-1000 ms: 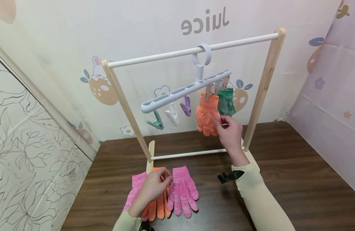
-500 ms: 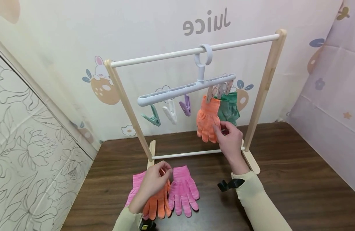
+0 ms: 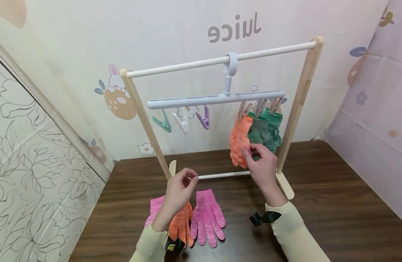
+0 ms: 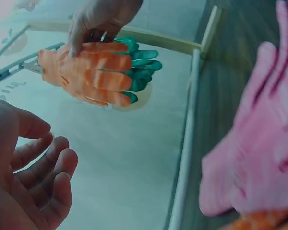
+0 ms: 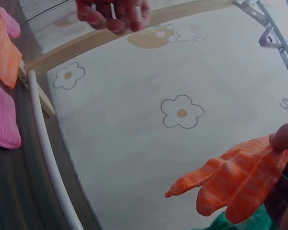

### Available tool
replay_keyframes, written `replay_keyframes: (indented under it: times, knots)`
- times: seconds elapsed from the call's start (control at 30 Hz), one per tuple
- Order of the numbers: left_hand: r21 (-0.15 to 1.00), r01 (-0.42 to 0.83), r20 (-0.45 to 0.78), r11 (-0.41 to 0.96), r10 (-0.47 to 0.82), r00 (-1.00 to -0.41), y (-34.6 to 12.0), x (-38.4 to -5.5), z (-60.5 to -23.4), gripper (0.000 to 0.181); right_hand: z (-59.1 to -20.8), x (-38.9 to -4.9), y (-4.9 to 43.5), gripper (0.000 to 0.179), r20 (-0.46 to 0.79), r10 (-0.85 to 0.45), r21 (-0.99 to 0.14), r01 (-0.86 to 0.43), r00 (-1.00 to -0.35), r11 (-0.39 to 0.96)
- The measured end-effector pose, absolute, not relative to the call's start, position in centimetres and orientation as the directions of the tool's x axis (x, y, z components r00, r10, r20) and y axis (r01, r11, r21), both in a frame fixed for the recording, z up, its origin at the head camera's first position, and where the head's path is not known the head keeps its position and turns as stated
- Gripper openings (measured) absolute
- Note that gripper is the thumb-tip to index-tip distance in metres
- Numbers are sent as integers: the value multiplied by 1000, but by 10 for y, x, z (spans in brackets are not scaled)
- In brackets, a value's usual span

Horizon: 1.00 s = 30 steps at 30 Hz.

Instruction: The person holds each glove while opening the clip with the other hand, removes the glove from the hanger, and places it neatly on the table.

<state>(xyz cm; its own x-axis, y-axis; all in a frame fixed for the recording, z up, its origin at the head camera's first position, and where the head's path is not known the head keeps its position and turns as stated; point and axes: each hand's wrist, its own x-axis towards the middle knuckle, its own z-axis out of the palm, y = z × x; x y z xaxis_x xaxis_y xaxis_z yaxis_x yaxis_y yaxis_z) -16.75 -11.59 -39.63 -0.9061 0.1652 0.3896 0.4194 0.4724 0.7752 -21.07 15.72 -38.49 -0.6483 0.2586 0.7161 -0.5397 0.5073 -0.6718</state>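
An orange glove (image 3: 239, 140) hangs by a clothespin (image 3: 242, 111) from a pale clip hanger (image 3: 201, 100). My right hand (image 3: 262, 165) pinches its edge between thumb and fingers, which the right wrist view also shows. Green gloves (image 3: 265, 131) hang behind and to the right of it, clipped too. My left hand (image 3: 181, 189) floats in front of the rack, its fingers loosely bent and nothing held. Below it on the table lie a pink glove (image 3: 207, 220) and an orange glove (image 3: 182, 223), with a second pink glove (image 3: 156, 207) partly hidden by the left forearm.
A wooden rack with a white top bar (image 3: 181, 67) carries the hanger near its middle. On the hanger's left half dangle a green clothespin (image 3: 164, 123), a white clothespin (image 3: 182, 123) and a purple clothespin (image 3: 205, 118). A printed curtain (image 3: 174, 32) stands behind the brown table (image 3: 328, 189).
The hanger has swung round so it now lies nearly parallel to the bar. The pinched orange glove has shifted right and slightly down. My left hand has risen away from the table gloves.
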Motion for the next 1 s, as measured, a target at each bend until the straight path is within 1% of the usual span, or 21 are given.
replay_keyframes:
  times: [0.2,0.3,0.53,0.63,0.77,1.0]
  knots:
    - [771,479,455,419,163,-875,-100,-177,-383,5,-384,-210,155,13,742,230,-638,-560,-629,528]
    - [758,521,497,393,169,-851,-89,-182,-374,7,-385,-210,155,12,751,218,-626,-567,-623,535]
    - [696,650,638,305,153,-754,-59,-194,-344,10,-387,-209,158,13,749,206,-622,-561,-630,546]
    - [678,678,670,284,138,-729,-46,-200,-332,12,-387,-208,158,13,739,205,-629,-550,-642,549]
    - [664,690,693,289,110,-713,-30,-208,-316,17,-386,-207,158,12,741,189,-621,-552,-644,556]
    - [624,700,720,346,95,-688,-3,-220,-295,32,-385,-205,156,13,751,171,-612,-576,-638,542]
